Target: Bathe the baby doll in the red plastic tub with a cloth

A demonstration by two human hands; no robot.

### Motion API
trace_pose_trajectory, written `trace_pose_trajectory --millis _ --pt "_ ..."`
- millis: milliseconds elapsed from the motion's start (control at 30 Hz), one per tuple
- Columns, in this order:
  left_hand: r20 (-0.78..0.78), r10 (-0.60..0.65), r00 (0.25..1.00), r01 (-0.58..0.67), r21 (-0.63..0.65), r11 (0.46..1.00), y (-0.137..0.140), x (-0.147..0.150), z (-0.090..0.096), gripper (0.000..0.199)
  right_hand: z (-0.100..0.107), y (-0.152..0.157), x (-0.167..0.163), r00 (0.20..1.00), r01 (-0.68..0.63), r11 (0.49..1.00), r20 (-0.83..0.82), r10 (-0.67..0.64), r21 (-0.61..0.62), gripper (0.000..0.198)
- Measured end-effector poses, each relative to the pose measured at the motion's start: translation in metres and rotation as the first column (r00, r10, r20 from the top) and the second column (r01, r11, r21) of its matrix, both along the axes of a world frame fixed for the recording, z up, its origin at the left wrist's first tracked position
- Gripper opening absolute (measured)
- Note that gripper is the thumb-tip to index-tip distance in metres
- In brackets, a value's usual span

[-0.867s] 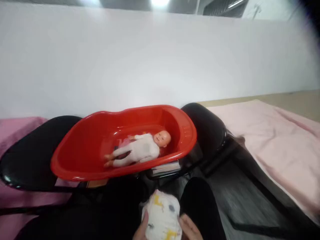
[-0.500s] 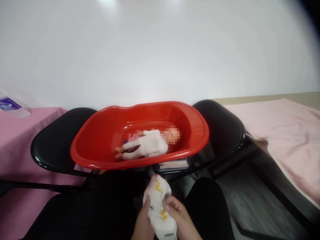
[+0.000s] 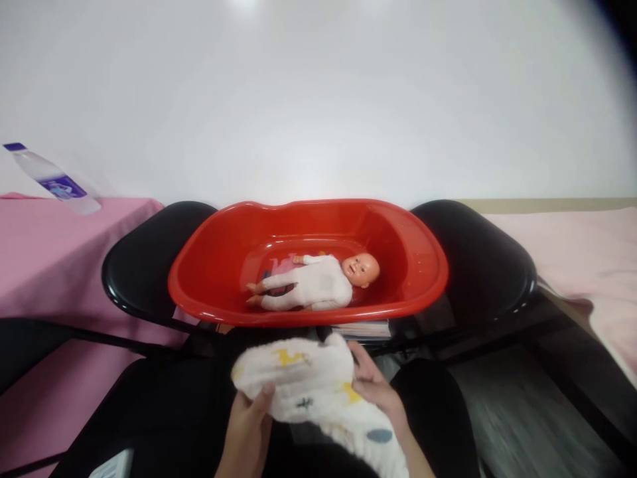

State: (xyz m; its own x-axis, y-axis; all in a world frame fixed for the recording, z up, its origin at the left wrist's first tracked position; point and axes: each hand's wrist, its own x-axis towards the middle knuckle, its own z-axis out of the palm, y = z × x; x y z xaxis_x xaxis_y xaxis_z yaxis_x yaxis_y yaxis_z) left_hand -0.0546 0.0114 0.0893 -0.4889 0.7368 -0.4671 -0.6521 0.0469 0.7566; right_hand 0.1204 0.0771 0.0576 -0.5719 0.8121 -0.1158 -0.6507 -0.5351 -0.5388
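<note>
A white cloth (image 3: pixel 303 378) printed with yellow animals and dark marks stretches between my hands above my lap. My left hand (image 3: pixel 251 418) grips its left end, thumb on top and fingers underneath. Near the cloth's right side, my right hand (image 3: pixel 375 382) has it pinched, and a length hangs down toward the lower right. Beyond them stands a red baby bathtub (image 3: pixel 223 252). Inside it a baby doll (image 3: pixel 323 282) in a white suit lies on its back, head to the right and feet to the left.
The tub rests across two black chairs (image 3: pixel 478 265) against a white wall. At left, a plastic bottle (image 3: pixel 60 186) stands on a pink-covered table (image 3: pixel 119 219). A pale pink cloth (image 3: pixel 572 259) covers a surface at right. Papers (image 3: pixel 363 330) show beneath the tub.
The cloth has gone from a narrow bunch held upright to a wider piece spread sideways. My hands have moved apart and up. The view has shifted left.
</note>
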Motion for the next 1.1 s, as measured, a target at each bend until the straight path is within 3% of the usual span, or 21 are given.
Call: trace_pose_trajectory --millis 133,233,267,300,367,400,433,467,533,567,600,633,700,767,800,867,900,967,1033,1067,1100 --pt "-0.312 0.096 0.945 -0.066 0.104 0.992 0.030 -0.007 0.055 0.061 0.044 0.032 0.002 0.979 0.180 0.978 0.074 -0.188 0.102 0.063" --pt "-0.377 0.072 0.923 -0.021 0.136 0.990 0.042 -0.011 0.071 0.041 0.062 0.053 0.008 0.894 0.305 0.923 0.265 -0.363 0.236 0.055" --pt "-0.388 0.056 0.920 0.000 0.144 0.990 0.044 -0.012 0.070 0.037 0.063 0.059 0.011 0.813 0.335 0.888 0.379 -0.441 0.315 0.052" --pt "-0.415 0.049 0.908 0.014 0.148 0.989 0.045 -0.012 0.065 0.035 0.062 0.064 0.015 0.679 0.361 0.835 0.496 -0.541 0.416 0.048" --pt "-0.555 0.055 0.830 0.024 0.133 0.991 0.046 -0.011 0.048 0.029 0.052 0.068 0.025 0.288 0.346 0.688 0.625 -0.725 0.638 0.040" --pt "-0.668 0.049 0.743 0.040 0.116 0.992 0.047 -0.010 0.038 0.026 0.045 0.067 0.029 0.109 0.309 0.616 0.617 -0.779 0.724 0.036" --pt "-0.791 0.034 0.611 0.077 0.102 0.992 0.048 -0.008 0.028 0.022 0.037 0.064 0.032 -0.007 0.269 0.562 0.586 -0.811 0.782 0.032" --pt "-0.900 0.018 0.436 0.137 0.086 0.987 0.050 -0.006 0.020 0.021 0.029 0.060 0.034 -0.048 0.235 0.536 0.561 -0.827 0.811 0.029" --pt "-0.999 0.014 0.042 0.290 0.026 0.957 0.056 -0.002 0.007 0.027 0.015 0.048 0.034 0.018 0.188 0.547 0.554 -0.833 0.816 0.025" --pt "-0.993 0.029 -0.119 0.352 -0.015 0.936 0.061 0.000 0.004 0.032 0.010 0.041 0.032 0.079 0.173 0.564 0.559 -0.825 0.808 0.024" --pt "-0.972 0.042 -0.231 0.398 -0.055 0.916 0.067 0.002 0.002 0.036 0.008 0.033 0.030 0.144 0.162 0.587 0.569 -0.810 0.793 0.023" --pt "-0.954 0.044 -0.297 0.430 -0.092 0.898 0.073 0.003 0.000 0.039 0.008 0.025 0.027 0.210 0.157 0.621 0.589 -0.781 0.768 0.023" --pt "-0.937 0.015 -0.349 0.478 -0.164 0.863 0.087 0.003 -0.001 0.042 0.017 0.012 0.021 0.367 0.160 0.724 0.641 -0.674 0.670 0.023" --pt "-0.925 -0.022 -0.380 0.533 -0.238 0.812 0.103 0.002 -0.003 0.040 0.035 0.002 0.013 0.587 0.119 0.832 0.638 -0.499 0.541 0.031" --pt "-0.915 -0.034 -0.403 0.559 -0.276 0.782 0.110 0.002 -0.004 0.038 0.045 -0.001 0.007 0.710 0.076 0.860 0.578 -0.402 0.505 0.038" --pt "-0.893 -0.036 -0.449 0.593 -0.328 0.735 0.123 0.005 -0.006 0.034 0.062 0.003 -0.014 0.905 -0.021 0.862 0.376 -0.199 0.506 0.036" --pt "-0.882 -0.030 -0.470 0.601 -0.344 0.722 0.128 0.008 -0.007 0.033 0.067 0.010 -0.029 0.958 0.009 0.867 0.243 -0.150 0.498 0.034" --pt "-0.864 -0.018 -0.503 0.596 -0.362 0.717 0.135 0.016 -0.007 0.033 0.067 0.030 -0.065 0.970 0.058 0.883 0.182 -0.160 0.466 0.042" --pt "-0.851 -0.017 -0.525 0.577 -0.370 0.728 0.138 0.027 -0.005 0.034 0.057 0.054 -0.102 0.961 0.213 0.917 0.099 -0.260 0.337 0.043" --pt "-0.847 -0.026 -0.532 0.563 -0.376 0.736 0.137 0.032 -0.004 0.035 0.050 0.064 -0.118 0.972 0.209 0.938 0.049 -0.231 0.276 0.045" --pt "-0.844 -0.039 -0.535 0.548 -0.382 0.744 0.137 0.036 -0.004 0.035 0.043 0.072 -0.131 0.993 0.104 0.956 0.017 -0.113 0.275 0.050"
